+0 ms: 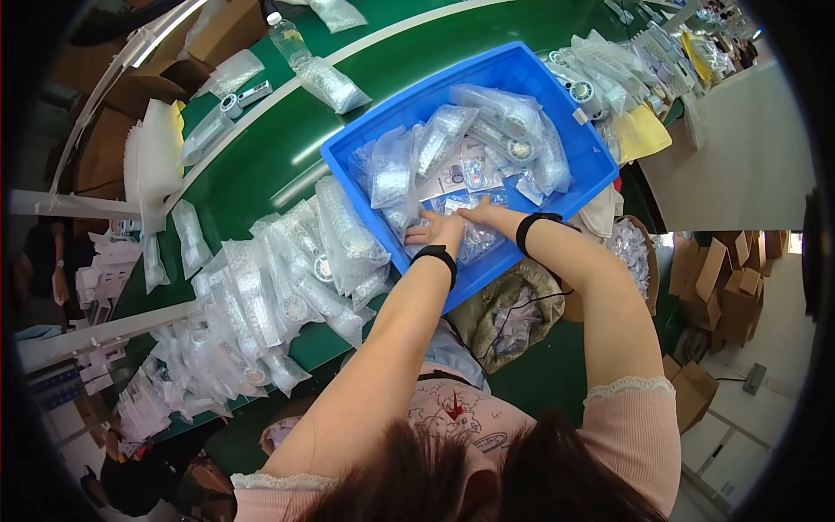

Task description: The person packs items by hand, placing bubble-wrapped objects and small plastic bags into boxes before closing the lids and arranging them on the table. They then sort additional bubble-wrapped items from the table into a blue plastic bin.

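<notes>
Both my hands reach down into a blue plastic bin [570, 202] on the green table. My left hand [439, 229] is inside the near side, its fingers spread beside a bubble-wrapped item [391, 170]. Close to its right, my right hand [484, 212] points its stretched fingers leftward over small clear plastic bags [474, 244], touching them. I see nothing gripped in either hand, though some fingertips are partly hidden. More bubble-wrapped parts [444, 139] lie along the bin's far and right sides. Printed paper [445, 181] and small bagged pieces [475, 174] show between them.
Several bubble-wrapped parts [278, 287] crowd the table left of the bin. A clear bottle [288, 39] and another wrapped bundle [332, 84] lie beyond it. More bagged parts [600, 74] are at far right. An open sack [513, 317] stands below the bin; cardboard boxes [718, 287] are farther right.
</notes>
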Motion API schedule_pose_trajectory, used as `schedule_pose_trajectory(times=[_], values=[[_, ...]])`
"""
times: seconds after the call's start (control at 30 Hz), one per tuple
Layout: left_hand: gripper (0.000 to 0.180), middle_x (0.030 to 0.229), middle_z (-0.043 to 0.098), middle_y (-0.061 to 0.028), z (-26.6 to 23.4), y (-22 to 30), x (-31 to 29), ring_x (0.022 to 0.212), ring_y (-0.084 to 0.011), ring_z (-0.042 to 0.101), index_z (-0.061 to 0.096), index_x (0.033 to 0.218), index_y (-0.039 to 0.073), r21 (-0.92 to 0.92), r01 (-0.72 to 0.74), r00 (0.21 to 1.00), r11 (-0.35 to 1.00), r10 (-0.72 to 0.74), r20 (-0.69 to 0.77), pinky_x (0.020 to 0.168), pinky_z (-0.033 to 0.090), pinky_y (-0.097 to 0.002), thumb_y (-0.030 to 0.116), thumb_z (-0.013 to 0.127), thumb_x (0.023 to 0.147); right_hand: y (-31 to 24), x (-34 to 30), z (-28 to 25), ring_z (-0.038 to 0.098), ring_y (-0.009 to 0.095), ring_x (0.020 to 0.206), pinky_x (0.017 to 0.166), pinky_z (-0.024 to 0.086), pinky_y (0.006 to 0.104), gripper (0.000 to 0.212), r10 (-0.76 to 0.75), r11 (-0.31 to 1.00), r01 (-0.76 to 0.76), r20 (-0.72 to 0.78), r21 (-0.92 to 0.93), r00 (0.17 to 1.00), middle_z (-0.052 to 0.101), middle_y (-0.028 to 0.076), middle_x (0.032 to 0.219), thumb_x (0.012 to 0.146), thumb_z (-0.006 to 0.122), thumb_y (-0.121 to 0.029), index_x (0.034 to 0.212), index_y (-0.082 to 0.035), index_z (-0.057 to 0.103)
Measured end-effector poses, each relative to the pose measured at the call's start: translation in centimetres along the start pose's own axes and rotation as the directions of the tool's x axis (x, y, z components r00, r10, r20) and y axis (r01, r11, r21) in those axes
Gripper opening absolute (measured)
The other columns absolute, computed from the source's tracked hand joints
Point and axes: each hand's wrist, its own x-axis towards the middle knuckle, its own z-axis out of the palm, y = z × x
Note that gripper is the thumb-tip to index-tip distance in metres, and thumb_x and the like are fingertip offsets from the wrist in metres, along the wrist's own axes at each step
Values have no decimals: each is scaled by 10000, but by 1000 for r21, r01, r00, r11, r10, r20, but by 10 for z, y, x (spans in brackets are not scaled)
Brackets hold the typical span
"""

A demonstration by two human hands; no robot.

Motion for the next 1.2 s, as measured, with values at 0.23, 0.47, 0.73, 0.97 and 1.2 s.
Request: schedule_pose_trajectory(times=[0.23, 0.47, 0.73, 0.97, 1.2], values=[[683, 1258, 141, -334, -8, -6, -1, 1153, -493, 190, 185, 1314, 270, -96, 49, 998, 994, -52, -23, 924, 183, -572, 521, 452, 737, -7, -12, 29, 269, 381, 1205, 981, 217, 445, 935, -102, 812, 56, 46, 582, 994, 192, 241, 1340, 734, 455, -562, 1337, -42, -32], [567, 1175, 325, -303, 22, -33, 56, 1068, -440, 357, 322, 1242, 183, -298, -219, 954, 929, 268, 132, 902, 278, -481, 417, 437, 739, -5, -84, 2, 288, 323, 1215, 941, 258, 491, 752, -499, 486, -3, 281, 874, 820, 253, 179, 1342, 767, 389, -563, 1304, -60, 235], [389, 1028, 496, -217, 31, 14, 35, 967, -299, 472, 525, 1034, 136, -758, 52, 859, 650, 358, 365, 808, 373, -368, 339, 462, 708, 19, -77, -3, 457, 284, 1037, 801, 383, 463, 592, -412, 225, 16, 80, 974, 908, 442, 142, 1171, 797, 468, -444, 1213, -72, 269], [350, 982, 510, -148, -66, 21, -44, 933, -254, 467, 499, 1050, 130, -920, -111, 711, 375, 677, 190, 784, 370, -363, 261, 477, 727, 0, -181, -44, 419, 220, 1041, 840, 352, 376, 475, -404, 160, 424, -333, 892, 852, 429, 120, 1132, 843, 427, -391, 1180, -78, 308], [347, 1012, 505, -151, -136, -17, -76, 973, -288, 433, 490, 1042, 102, -884, -417, 672, 212, 726, -143, 824, 328, -396, 263, 468, 735, -32, -243, -35, 417, 214, 1008, 840, 343, 318, 384, -550, 42, 725, -590, 687, 591, 422, 135, 1106, 863, 429, -319, 1144, -61, 385]])
